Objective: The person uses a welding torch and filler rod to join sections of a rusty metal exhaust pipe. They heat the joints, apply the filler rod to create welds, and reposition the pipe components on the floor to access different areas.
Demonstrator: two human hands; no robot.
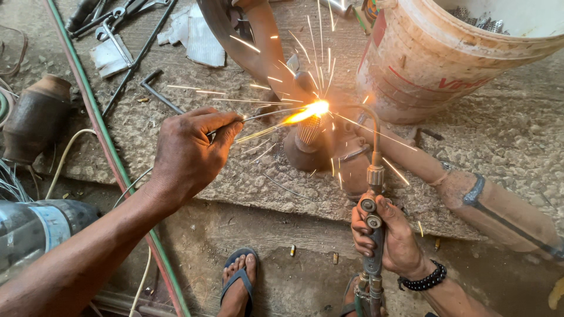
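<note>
My right hand grips the torch at 5 o'clock, left hand pinches the rod. Best to feed it steadily into the flame on the rusty pipe, dead centre.

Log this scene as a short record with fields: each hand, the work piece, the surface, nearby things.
left hand: pinches a thin filler rod, its tip at the flame
right hand: grips a gas torch by its handle
flame: bright, throwing sparks
work piece: rusty splined shaft, upright on the slab
surface: rough concrete slab
nearby: bucket, green hose, hex key, cylinder
feet: sandalled foot below the slab edge
</note>
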